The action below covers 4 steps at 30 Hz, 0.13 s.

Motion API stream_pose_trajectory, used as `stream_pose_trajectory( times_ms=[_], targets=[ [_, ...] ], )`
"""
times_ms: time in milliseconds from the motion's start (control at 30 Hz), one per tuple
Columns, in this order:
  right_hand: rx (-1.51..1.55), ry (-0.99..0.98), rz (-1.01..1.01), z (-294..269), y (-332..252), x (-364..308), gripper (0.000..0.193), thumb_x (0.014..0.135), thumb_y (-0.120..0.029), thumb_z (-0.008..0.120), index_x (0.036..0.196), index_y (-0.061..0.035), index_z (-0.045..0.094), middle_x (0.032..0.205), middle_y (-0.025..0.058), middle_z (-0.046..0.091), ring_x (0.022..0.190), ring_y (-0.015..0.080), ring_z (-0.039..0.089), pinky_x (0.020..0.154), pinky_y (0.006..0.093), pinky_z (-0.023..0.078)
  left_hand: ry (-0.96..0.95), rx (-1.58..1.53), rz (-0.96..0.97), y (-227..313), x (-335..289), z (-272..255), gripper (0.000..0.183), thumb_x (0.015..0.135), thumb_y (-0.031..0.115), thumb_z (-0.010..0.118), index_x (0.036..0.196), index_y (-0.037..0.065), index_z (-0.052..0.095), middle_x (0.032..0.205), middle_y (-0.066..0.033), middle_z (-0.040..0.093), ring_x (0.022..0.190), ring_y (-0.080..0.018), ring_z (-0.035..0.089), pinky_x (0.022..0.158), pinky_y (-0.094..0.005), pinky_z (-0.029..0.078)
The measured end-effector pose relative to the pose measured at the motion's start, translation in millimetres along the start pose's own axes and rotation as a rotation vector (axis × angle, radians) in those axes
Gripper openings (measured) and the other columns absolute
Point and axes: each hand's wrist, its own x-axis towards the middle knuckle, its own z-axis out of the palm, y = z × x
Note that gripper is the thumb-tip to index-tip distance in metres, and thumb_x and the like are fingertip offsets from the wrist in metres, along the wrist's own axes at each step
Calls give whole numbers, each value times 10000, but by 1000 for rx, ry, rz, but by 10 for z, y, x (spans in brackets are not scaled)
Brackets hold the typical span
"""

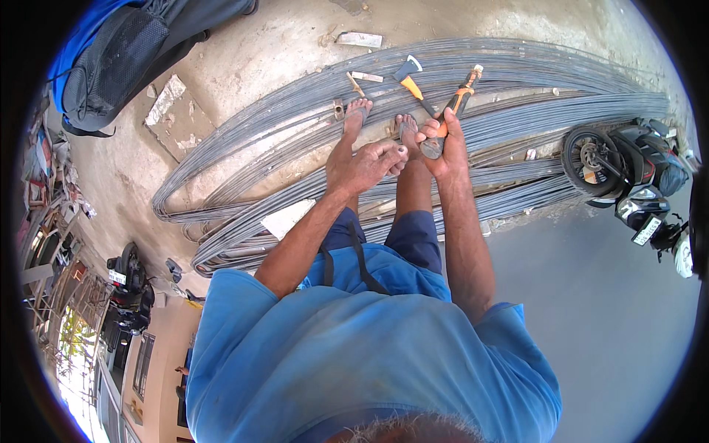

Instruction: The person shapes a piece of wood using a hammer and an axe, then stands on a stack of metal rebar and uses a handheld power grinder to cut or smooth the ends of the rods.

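My right hand [449, 151] is wrapped round an orange-and-black-handled hammer [459, 97]. Its blunt, round grey end sits by my palm, and the handle slants away to the far right. To its left, my left hand [367, 167] is closed, with thumb and fingertips together; anything small between them is too hard to make out. The two hands are apart, above my feet. Just beyond them a hatchet [408, 69] with an orange and black handle lies on long bundles of grey steel rods [295, 111].
The bent rods loop across the floor under my feet. Near them lie a wooden stick [356, 85], a pale flat piece [288, 218] and a broken slab [177, 118]. A black backpack [111, 70] is at far left. Motorbikes stand right [628, 166] and left [133, 284].
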Motion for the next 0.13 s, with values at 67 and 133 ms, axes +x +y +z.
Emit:
stream_pose_trajectory(
  times_ms=[67,133],
  targets=[
    [-64,-21,31,34,-10,85,274,1058,-370,567,1007,-112,491,766,47,524,706,183,566,661,396,528,-42,-116,63,-9,111,179,410,1054,384,599,1015,-7,716,760,-65,666,602,-153,643,605,-241,560],
    [-148,-13,35,-143,-35,217,285,1054,-387,566,1108,-128,461,782,71,535,858,254,604,762,484,577,-18,-48,-116,94,191,312,463,1040,445,601,1075,1,729,800,-71,710,670,-148,691,614,-226,557]
  ],
)
